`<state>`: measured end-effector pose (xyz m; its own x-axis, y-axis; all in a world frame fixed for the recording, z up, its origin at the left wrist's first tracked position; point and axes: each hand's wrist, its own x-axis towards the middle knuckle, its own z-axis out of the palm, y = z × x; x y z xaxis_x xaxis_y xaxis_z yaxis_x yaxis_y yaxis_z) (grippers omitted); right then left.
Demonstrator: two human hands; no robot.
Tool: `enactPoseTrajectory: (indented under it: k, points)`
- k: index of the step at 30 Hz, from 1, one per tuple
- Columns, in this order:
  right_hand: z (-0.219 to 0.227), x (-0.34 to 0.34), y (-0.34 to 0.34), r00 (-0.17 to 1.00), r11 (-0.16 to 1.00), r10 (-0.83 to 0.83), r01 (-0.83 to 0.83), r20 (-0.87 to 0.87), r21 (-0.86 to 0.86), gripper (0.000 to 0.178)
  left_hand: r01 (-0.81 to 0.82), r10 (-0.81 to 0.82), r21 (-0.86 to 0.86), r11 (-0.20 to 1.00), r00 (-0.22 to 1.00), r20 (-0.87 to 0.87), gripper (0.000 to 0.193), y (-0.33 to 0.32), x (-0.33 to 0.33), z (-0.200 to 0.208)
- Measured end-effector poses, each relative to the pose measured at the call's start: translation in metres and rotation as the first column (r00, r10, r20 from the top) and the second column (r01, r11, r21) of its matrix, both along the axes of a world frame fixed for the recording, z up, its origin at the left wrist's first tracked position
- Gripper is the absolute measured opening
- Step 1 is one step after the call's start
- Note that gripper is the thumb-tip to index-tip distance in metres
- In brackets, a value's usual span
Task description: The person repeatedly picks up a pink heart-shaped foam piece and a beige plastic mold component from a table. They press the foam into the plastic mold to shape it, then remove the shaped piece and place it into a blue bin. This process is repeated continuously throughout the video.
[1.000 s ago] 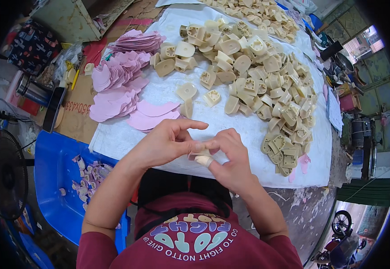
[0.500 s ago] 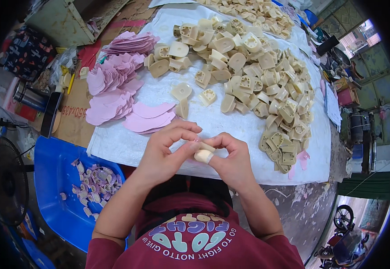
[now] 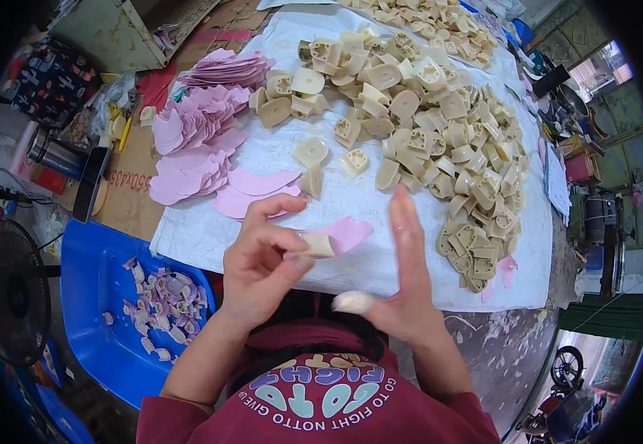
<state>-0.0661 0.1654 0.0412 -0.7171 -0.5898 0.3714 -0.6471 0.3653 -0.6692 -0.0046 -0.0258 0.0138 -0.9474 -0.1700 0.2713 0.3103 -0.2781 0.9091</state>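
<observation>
My left hand (image 3: pixel 253 270) pinches a small cream plastic shoe heel (image 3: pixel 318 245) between thumb and fingers, above the table's near edge. From the heel's right side a curved pink cover piece (image 3: pixel 352 232) sticks out, one end against the heel. My right hand (image 3: pixel 412 300) is apart from it to the right, fingers stretched up and holding nothing. A pale wrap covers its thumb tip. Beyond my left hand lie flat pink cover pieces (image 3: pixel 244 191), with more in stacks (image 3: pixel 197 118). A few loose heels (image 3: pixel 312 152) rest ahead of my hands.
A large heap of cream heels (image 3: pixel 417 111) spreads over the white cloth (image 3: pixel 210 240). At lower left, a blue basin (image 3: pixel 88 296) holds several pink-covered heels (image 3: pixel 166 300). A fan (image 3: pixel 9 292) stands at the far left, near a phone (image 3: pixel 92 185) and a metal flask (image 3: pixel 55 155).
My right hand has let go of the heel and moved right, its fingers opening. The heel stays in my left hand, and its pink piece now shows spread out.
</observation>
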Motion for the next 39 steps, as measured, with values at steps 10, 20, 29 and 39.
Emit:
enactPoseTrajectory:
  k: [10, 20, 29, 39]
  points:
    - [-0.020, 0.011, 0.011, 0.397, 0.643, 0.500, 0.425, 0.770, -0.637, 0.027, -0.189, 0.023, -0.542, 0.819, 0.954, -0.298, 0.028, 0.007, 0.005, 0.017]
    - [-0.007, 0.023, -0.010, 0.623, 0.830, 0.149, 0.343, 0.768, -0.439, 0.026, -0.318, 0.112, -0.712, 0.626, 0.940, -0.322, 0.025, 0.020, -0.004, 0.007]
    - [-0.027, 0.011, -0.016, 0.961, 0.894, -0.183, 0.250, 0.206, -0.371, 0.024, -0.128, 0.137, -0.214, 0.968, 0.990, 0.028, 0.018, 0.038, -0.016, -0.019]
    - [-0.043, -0.015, -0.007, 0.399, 0.738, 0.504, 0.262, 0.766, -0.622, 0.011, -0.031, 0.007, 0.064, 0.997, 0.935, 0.355, 0.015, 0.023, -0.029, -0.038]
